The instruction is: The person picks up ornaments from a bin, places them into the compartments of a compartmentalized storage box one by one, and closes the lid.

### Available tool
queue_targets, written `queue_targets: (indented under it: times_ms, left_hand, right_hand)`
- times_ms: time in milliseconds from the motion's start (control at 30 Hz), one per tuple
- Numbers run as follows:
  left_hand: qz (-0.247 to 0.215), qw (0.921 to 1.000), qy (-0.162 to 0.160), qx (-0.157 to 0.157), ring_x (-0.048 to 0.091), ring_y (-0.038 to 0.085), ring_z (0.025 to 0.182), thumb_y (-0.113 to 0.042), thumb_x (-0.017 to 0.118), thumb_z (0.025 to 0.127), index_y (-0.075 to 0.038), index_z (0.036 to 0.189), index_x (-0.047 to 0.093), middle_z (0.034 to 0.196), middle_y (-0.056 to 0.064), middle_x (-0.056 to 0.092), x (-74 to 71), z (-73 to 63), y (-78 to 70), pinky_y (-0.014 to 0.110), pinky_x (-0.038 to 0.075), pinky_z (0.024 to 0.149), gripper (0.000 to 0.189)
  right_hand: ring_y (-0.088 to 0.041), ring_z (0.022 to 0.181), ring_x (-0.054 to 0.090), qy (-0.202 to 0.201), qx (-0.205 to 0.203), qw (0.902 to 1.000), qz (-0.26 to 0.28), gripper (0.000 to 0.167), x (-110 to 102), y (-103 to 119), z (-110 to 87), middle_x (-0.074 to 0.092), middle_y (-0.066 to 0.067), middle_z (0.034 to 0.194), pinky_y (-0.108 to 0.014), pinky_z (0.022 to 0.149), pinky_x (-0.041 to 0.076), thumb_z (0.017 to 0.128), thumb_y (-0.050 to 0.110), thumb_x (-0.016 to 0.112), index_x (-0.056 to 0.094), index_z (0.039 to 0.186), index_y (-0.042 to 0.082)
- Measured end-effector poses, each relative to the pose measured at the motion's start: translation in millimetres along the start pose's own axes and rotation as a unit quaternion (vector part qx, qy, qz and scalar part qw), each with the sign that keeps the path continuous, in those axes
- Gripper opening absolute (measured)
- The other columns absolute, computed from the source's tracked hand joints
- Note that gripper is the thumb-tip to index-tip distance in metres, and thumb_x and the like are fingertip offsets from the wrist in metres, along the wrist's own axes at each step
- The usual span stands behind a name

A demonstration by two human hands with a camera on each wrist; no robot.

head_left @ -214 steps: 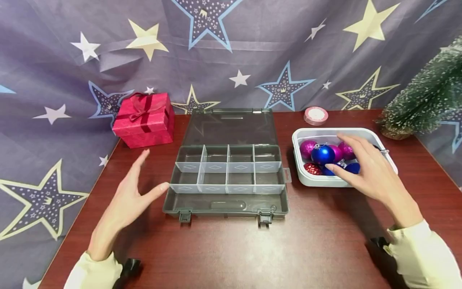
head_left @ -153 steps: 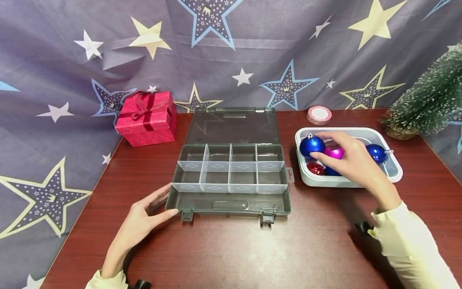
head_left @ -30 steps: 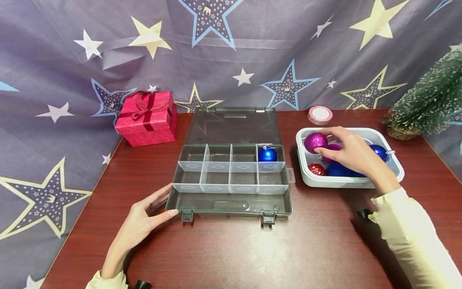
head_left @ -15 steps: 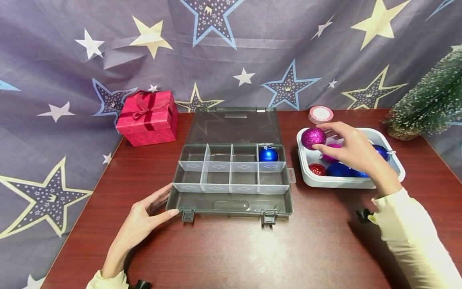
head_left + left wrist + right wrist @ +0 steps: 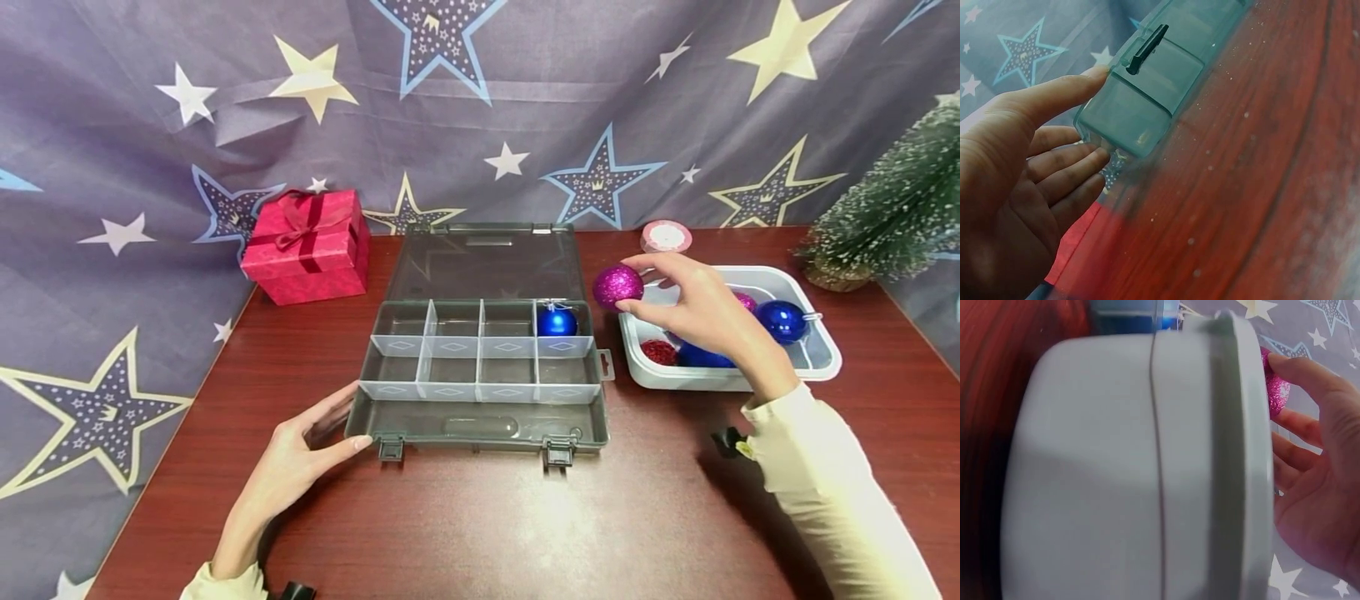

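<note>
In the head view, my right hand (image 5: pixel 693 302) pinches a glittery magenta bauble (image 5: pixel 617 287) between thumb and fingers, above the left rim of a pale plastic tub (image 5: pixel 697 381). The right wrist view shows the same bauble (image 5: pixel 1277 387) beyond the tub's wall. A smoky clear divided storage box (image 5: pixel 480 427) lies with its lid laid back. One blue bauble (image 5: pixel 557 322) sits in its back right compartment. My left hand (image 5: pixel 288 462) touches the box's front left corner with thumb and fingers spread; in the left wrist view its fingers look relaxed.
Inside the tub are a red glitter bauble (image 5: pixel 659 352), a shiny blue bauble (image 5: pixel 782 322) and others partly hidden by my hand. A red gift box (image 5: pixel 307 250) stands back left, a ribbon roll (image 5: pixel 666 237) behind the tub, a small frosted tree (image 5: pixel 885 208) at right.
The first blue bauble has gone from the tub into the box's back right compartment. My right hand has since lifted the magenta bauble and moved it left. My left hand came to the box corner.
</note>
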State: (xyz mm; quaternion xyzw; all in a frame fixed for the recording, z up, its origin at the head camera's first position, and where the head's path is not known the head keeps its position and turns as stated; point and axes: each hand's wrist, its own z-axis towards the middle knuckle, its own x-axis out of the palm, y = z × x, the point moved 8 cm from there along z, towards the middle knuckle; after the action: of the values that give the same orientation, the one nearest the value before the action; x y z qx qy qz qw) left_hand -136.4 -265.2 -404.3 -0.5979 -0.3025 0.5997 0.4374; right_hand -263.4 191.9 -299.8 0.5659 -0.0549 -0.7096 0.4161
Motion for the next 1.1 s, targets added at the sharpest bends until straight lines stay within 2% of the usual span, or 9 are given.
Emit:
queue_targets:
  times_ms: [133,400,633,867,1100]
  left_hand:
    - [0.005,1.0000,0.000,-0.006,0.060,0.007,0.127,-0.017,0.083,0.092,-0.021,0.152,0.054,0.143,0.003,0.062,-0.6,-0.4,1.2,0.016,0.047,0.101,0.067]
    - [0.011,0.9999,0.000,-0.012,0.060,0.007,0.126,-0.018,0.083,0.092,-0.023,0.152,0.054,0.143,0.002,0.062,-1.4,-0.7,2.7,0.015,0.046,0.100,0.067]
    - [0.006,0.9999,0.000,-0.009,0.061,0.009,0.126,-0.017,0.083,0.092,-0.021,0.152,0.054,0.142,0.004,0.063,-0.6,-0.1,1.8,0.015,0.047,0.100,0.067]
    - [0.003,0.9999,0.001,-0.010,0.061,0.009,0.126,-0.017,0.083,0.091,-0.022,0.152,0.054,0.142,0.004,0.062,-1.0,-0.3,2.6,0.016,0.047,0.100,0.067]
    - [0.000,1.0000,0.000,-0.007,0.060,0.007,0.127,-0.015,0.083,0.091,-0.021,0.152,0.054,0.144,0.004,0.061,-1.3,-0.4,2.4,0.016,0.047,0.101,0.067]
  right_hand:
    - [-0.033,0.112,0.064,0.006,-0.013,0.9998,0.011,0.050,10.2,5.7,5.9,0.069,-0.013,0.126,-0.054,0.091,0.053,0.088,0.016,0.084,0.067,0.133,0.004]
    - [-0.026,0.101,0.066,0.022,-0.030,0.9984,0.044,0.048,32.5,19.6,18.4,0.071,-0.009,0.110,-0.049,0.091,0.051,0.088,0.017,0.085,0.067,0.131,0.004]
    - [-0.029,0.100,0.069,0.043,-0.030,0.9965,0.065,0.050,50.7,27.3,29.6,0.070,-0.012,0.111,-0.050,0.089,0.058,0.089,0.020,0.085,0.066,0.131,0.002]
    - [-0.028,0.099,0.067,0.051,-0.044,0.9951,0.073,0.050,64.1,39.0,41.4,0.070,-0.009,0.110,-0.049,0.082,0.057,0.088,0.022,0.086,0.067,0.131,0.005]
    - [-0.023,0.103,0.068,0.056,-0.063,0.9929,0.084,0.048,73.8,47.6,47.7,0.071,-0.008,0.114,-0.048,0.093,0.056,0.088,0.021,0.086,0.069,0.129,0.005]
